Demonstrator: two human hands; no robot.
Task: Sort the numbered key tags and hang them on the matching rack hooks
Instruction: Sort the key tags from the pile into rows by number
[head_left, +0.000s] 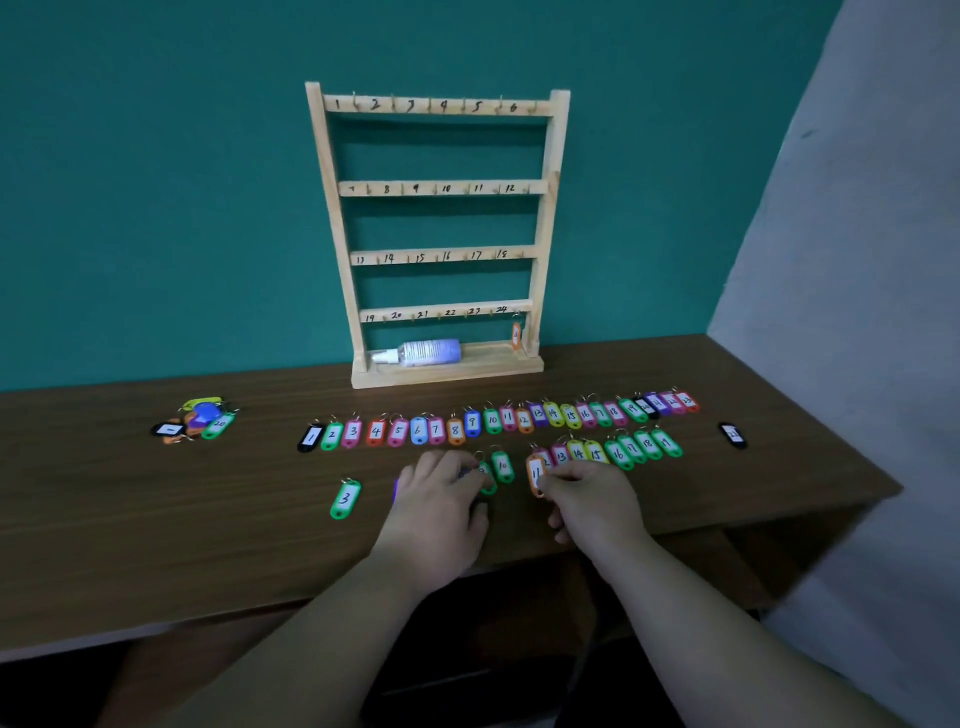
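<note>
A wooden rack (332, 218) with four numbered hook bars stands against the teal wall; one orange tag (516, 335) hangs at hook 24. A long row of coloured numbered tags (493, 420) lies on the table, with a shorter second row (618, 452) below it. My left hand (441, 493) lies over tags near a green tag (488, 480), fingers curled on them. My right hand (587, 499) pinches the lower end of the orange tag 11 (535, 472). Green tag 10 (502, 466) sits between the hands.
A green tag 3 (345, 499) lies alone at the left. A small heap of tags (200, 418) sits far left, a black tag (732, 434) far right. A white bottle (426, 353) lies on the rack base. The brown table's (156, 519) front edge is near my wrists.
</note>
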